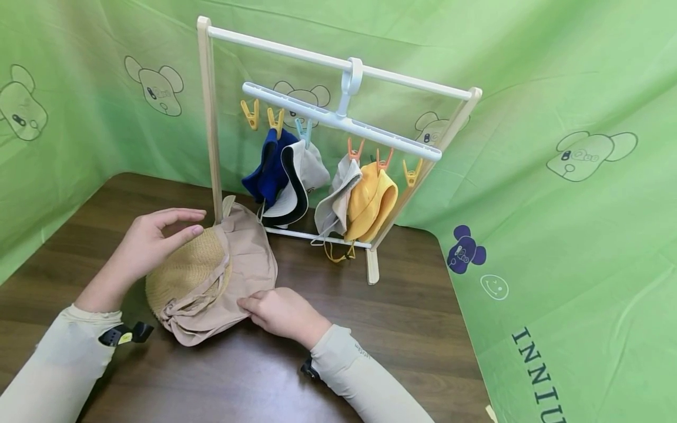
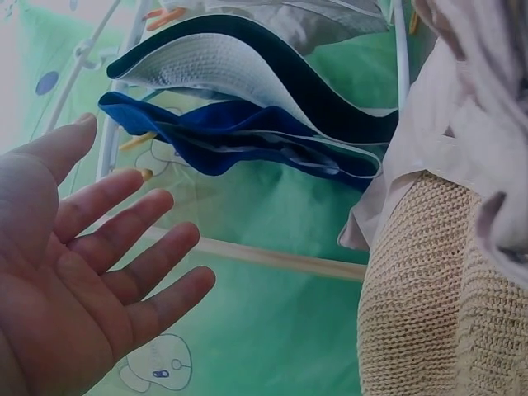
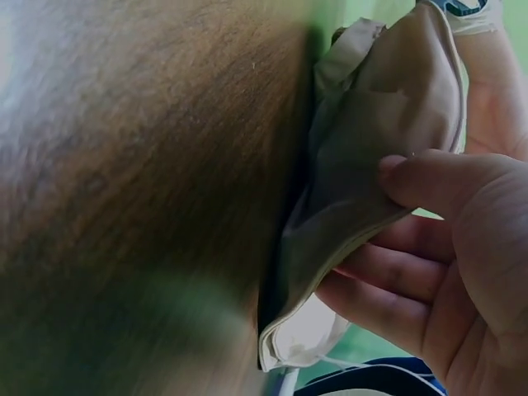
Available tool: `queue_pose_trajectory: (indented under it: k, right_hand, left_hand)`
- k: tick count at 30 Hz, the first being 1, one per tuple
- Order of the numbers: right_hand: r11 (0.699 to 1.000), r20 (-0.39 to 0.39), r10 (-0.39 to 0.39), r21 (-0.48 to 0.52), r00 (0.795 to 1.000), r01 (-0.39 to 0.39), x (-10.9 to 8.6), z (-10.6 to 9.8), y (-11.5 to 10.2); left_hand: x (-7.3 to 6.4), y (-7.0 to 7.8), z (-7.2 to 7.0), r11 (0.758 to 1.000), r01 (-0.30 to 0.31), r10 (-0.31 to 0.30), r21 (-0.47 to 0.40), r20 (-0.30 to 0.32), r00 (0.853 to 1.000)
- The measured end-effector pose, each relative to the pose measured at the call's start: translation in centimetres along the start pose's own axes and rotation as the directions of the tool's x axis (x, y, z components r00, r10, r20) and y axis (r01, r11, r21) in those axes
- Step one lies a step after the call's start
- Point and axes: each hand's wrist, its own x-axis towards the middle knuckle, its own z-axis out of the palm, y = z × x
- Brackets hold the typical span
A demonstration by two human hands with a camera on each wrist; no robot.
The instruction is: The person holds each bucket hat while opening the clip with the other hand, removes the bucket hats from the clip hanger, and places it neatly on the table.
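A beige sun hat with a woven straw crown and a wide cloth brim lies on the table, a cloth bow on its near side. My right hand pinches the brim's right edge; in the right wrist view the thumb lies on the cloth with the fingers on the other side. Over the crown's far left side my left hand is raised, holding nothing. The left wrist view shows that hand's spread fingers apart from the knitted-looking crown.
Behind the hat stands a wooden rack with a white clip hanger. From its clips hang a blue hat, a white cap, a light grey hat and a yellow hat. Green printed cloth walls the table.
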Motion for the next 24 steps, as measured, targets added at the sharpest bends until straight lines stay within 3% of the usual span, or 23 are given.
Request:
queue_pose_trajectory:
  k: [10, 24]
  right_hand:
    - [1.0, 0.049, -0.016, -0.003, 0.999, 0.016, -0.09, 0.05, 0.22]
    - [0.998, 0.017, 0.003, 0.061, 1.0, -0.004, 0.07, 0.37, 0.16]
  left_hand:
    - [0.09, 0.16, 0.02, 1.0, -0.012, 0.012, 0.001, 0.011, 1.0]
    - [0.65, 0.26, 0.25, 0.999, -0.031, 0.031, -0.009, 0.006, 0.999]
